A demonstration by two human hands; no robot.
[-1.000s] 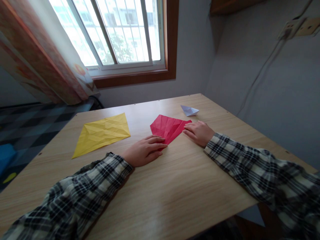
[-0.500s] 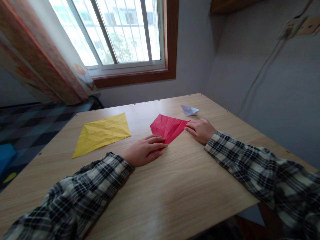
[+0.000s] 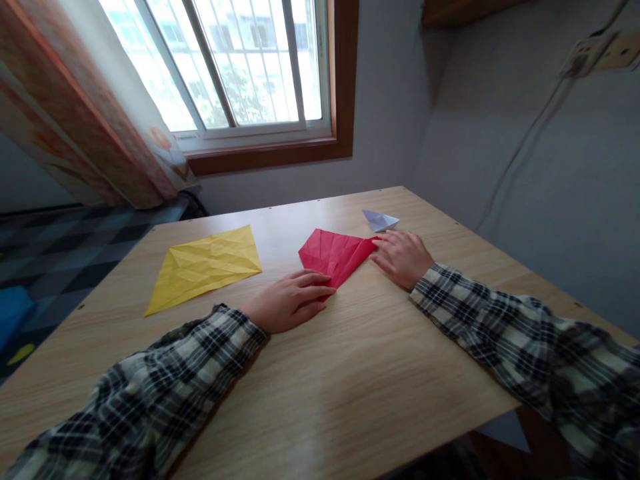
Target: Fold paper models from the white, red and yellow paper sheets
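Observation:
A red creased paper [image 3: 336,253], folded into a triangle, lies flat on the wooden table [image 3: 320,373]. My left hand [image 3: 290,301] rests palm down, its fingertips pressing the paper's near corner. My right hand [image 3: 403,257] lies flat at the paper's right corner, fingers together and touching that edge. Both forearms wear plaid sleeves.
A yellow creased paper [image 3: 205,265] lies flat to the left. A small white folded paper [image 3: 380,219] sits just beyond my right hand. A window and a curtain [image 3: 80,127] stand behind the table; a grey wall runs along the right, with a cable hanging from a socket.
My right hand has slid away from me along the red paper's right edge, toward its far right corner. My left hand has stayed in place.

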